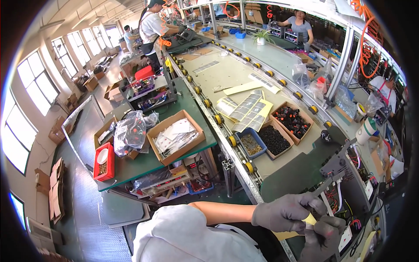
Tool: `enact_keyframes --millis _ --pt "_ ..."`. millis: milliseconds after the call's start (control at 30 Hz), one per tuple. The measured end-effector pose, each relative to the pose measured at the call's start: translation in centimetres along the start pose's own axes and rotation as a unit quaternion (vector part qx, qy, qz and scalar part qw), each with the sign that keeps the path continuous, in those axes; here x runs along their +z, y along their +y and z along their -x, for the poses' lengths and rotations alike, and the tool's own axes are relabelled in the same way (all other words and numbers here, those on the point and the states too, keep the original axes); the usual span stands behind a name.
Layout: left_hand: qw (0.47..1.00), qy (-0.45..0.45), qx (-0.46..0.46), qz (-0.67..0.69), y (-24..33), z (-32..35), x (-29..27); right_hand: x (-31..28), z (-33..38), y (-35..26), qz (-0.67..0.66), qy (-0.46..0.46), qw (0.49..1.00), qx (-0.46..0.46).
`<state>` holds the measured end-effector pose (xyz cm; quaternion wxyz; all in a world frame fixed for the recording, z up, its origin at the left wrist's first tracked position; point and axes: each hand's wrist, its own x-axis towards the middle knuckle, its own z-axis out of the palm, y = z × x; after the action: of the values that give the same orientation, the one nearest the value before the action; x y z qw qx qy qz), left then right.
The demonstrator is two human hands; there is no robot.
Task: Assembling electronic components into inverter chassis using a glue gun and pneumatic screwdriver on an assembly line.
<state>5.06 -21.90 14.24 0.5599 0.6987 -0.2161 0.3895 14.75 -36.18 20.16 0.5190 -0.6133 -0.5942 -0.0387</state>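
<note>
My left hand (283, 214), in a grey glove, is closed on a piece of yellow label paper (310, 219). My right hand (323, 238), gloved too, meets it there with its fingers pinched at the same paper. A strip of yellow sheet (286, 235) shows below my left hand. Just beyond both hands stands an open dark metal housing (334, 174) with coloured wires inside. A white card with a red mark (345, 239) sits against it beside my right hand. My fingers hide part of the paper.
Yellow label sheets (251, 109) lie on the bench beyond a blue tray (252, 144) of small metal parts and boxes of black parts (276, 139). A roller rail (218, 118) runs along the left. Left of it, a green table (192, 91) bears a box of cards (176, 136).
</note>
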Motion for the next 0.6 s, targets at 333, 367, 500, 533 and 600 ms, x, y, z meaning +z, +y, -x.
enact_keyframes --millis 333,367,500,533,600 --pt "0.994 0.004 -0.066 -0.088 -0.7 1.7 0.9 -0.3 0.4 2.7 0.261 0.059 0.954 -0.132" --pt "0.991 0.006 -0.101 -0.085 -0.7 2.0 1.3 -0.5 0.5 3.0 0.270 0.039 0.952 -0.139" --pt "0.989 0.066 -0.087 -0.096 0.0 1.3 1.9 0.5 1.0 2.9 0.231 0.128 0.964 -0.033" --pt "0.987 0.111 -0.038 -0.106 0.0 1.1 2.0 0.4 1.5 2.8 0.194 0.134 0.971 0.036" --pt "0.990 0.098 -0.045 -0.092 0.2 1.5 1.7 0.5 2.7 2.7 0.028 0.176 0.979 0.096"
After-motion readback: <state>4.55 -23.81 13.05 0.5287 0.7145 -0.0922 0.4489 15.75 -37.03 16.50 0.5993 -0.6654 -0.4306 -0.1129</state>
